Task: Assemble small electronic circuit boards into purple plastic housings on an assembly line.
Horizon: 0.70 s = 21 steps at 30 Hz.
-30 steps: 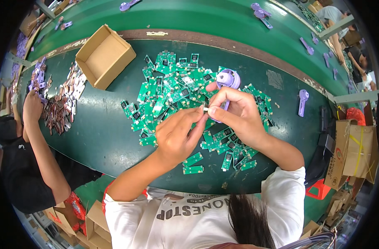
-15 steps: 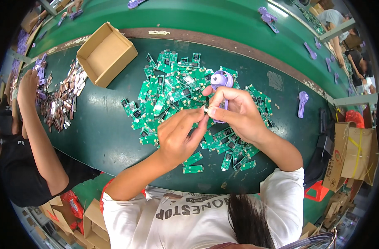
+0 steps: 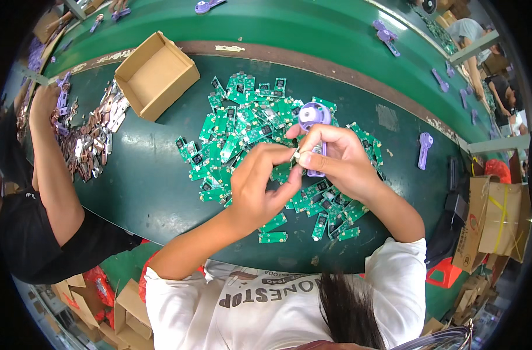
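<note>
My right hand (image 3: pixel 343 160) grips a purple handheld fan casing (image 3: pixel 313 115), its round head pointing away from me and its handle partly behind my fingers. The right thumb and index finger press together beside the handle. Up against them is my left hand (image 3: pixel 257 181), its index finger and thumb curved around a small piece at the right fingertips. That piece is too small and too covered to name. Both hands are above a spread pile of green circuit boards (image 3: pixel 231 143), many with a dark component on them.
An open cardboard box (image 3: pixel 155 76) sits at the back left, beside a heap of brown and silver handle-shaped parts (image 3: pixel 94 137). A co-worker's arm (image 3: pixel 53 157) reaches in there. Another purple fan casing (image 3: pixel 425 150) lies at right. Beyond the table's raised edge, a green belt (image 3: pixel 295 29) carries more purple casings.
My left thumb has dropped away from its index finger, widening the gap between them. The right hand still grips the fan casing. Purple casings on the belt have shifted slightly right.
</note>
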Available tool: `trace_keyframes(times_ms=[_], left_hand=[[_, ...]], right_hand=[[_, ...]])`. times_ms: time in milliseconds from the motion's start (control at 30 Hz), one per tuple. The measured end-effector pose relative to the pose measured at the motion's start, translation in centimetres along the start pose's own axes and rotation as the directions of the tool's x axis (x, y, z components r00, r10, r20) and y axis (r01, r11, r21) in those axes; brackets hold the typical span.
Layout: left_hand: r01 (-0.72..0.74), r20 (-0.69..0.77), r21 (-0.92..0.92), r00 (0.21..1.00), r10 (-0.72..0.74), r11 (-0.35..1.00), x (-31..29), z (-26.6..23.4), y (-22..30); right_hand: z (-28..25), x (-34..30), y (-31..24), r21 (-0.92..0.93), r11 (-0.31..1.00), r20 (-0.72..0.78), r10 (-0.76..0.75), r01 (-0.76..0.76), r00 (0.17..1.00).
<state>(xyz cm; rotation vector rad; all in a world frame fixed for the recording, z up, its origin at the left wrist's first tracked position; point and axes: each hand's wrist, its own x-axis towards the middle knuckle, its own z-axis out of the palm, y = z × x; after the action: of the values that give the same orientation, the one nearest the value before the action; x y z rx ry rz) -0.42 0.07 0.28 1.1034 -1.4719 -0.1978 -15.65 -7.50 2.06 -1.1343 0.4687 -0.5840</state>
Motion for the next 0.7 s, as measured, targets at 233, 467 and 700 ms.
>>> trace_keyframes(times_ms=[233, 467, 700], left_hand=[[0.813, 0.609, -0.508, 0.572, -0.549, 0.284, 1.8, -3.2, -2.0], [0.811, 0.739, -0.585, 0.525, -0.422, -0.015, 0.4, -1.5, -0.9], [0.796, 0.723, -0.448, 0.591, -0.358, 0.407, 1.2, -2.5, -1.5]], right_hand=[[-0.2, 0.3, -0.3, -0.915, 0.245, 0.101, -0.631, 0.321, 0.769], [-0.8, 0.7, -0.6, -0.684, 0.559, 0.17, -0.503, 0.469, 0.848], [-1.0, 0.0, -3.5, -0.73, 0.364, 0.414, -0.437, 0.578, 0.798]])
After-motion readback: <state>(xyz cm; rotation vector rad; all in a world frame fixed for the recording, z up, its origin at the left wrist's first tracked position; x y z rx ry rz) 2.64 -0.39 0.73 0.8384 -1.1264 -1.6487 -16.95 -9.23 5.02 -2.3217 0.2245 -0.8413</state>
